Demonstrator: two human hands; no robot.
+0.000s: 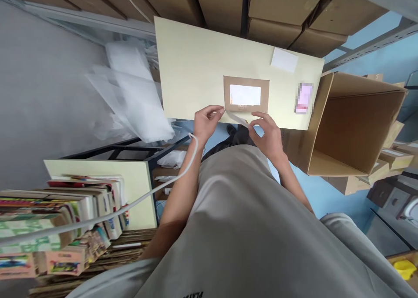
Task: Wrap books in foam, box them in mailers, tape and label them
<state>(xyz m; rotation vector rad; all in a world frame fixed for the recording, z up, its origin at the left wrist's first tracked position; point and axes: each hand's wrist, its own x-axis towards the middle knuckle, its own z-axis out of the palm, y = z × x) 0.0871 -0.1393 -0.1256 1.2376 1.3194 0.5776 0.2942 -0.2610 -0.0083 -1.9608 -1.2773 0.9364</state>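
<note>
A flat brown cardboard mailer (227, 93) with a white label (245, 95) lies on the pale yellow tabletop (192, 67), close to its front edge. A narrow whitish strip (237, 118) stretches along the mailer's near edge, between my two hands. My left hand (206, 120) is closed in a pinch at the strip's left end, by the mailer's near left corner. At the other end, thumb and forefinger of my right hand (267, 135) pinch the strip, with the other fingers raised near the mailer. Whether the strip is still joined to the mailer I cannot tell.
A white paper (284, 60) and a blurred pink item (304, 98) lie on the table's right side. Beside it stands a large open carton (352, 124). White plastic wrap (133, 89) hangs at left, above stacked books (88, 202). A pale cable (153, 196) crosses my left forearm.
</note>
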